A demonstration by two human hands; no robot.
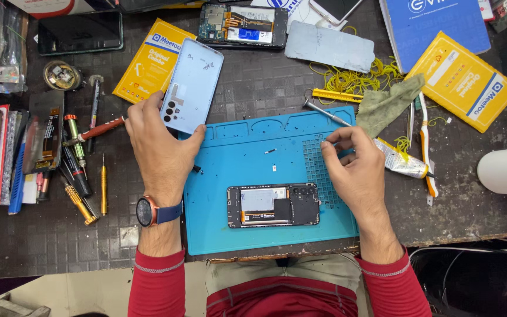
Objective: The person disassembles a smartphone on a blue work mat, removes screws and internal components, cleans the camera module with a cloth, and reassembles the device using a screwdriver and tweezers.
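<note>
Far to the left, a row of screwdrivers (80, 176) is lying on the dark surface (42, 235), handles pointing roughly toward the person.

Just right of them the left hand (159, 144) is closing its fingers around the lower end of a pale blue phone back cover (191, 87). The cover is tilting up and away from that hand, its long axis running from the hand toward the far edge of the surface, camera cut-outs at the near end by the fingers. It is overlapping a yellow packet (148, 61) behind it.

Further right, a blue repair mat (224, 229) is lying in front of the person, and the opened phone body (273, 206) is resting on it with its long axis running left to right, crosswise to the cover. The body is lying nearer the person than either hand and between the two wrists, slightly closer to the right one.

The right hand (356, 170) is resting on the mat's gridded tray section (318, 170), fingertips pinched together; whether something small is between them cannot be told. A metal tool (327, 114) is lying just beyond those fingers, and a green cloth (388, 103) and a glue tube (403, 161) are sitting to the right.
</note>
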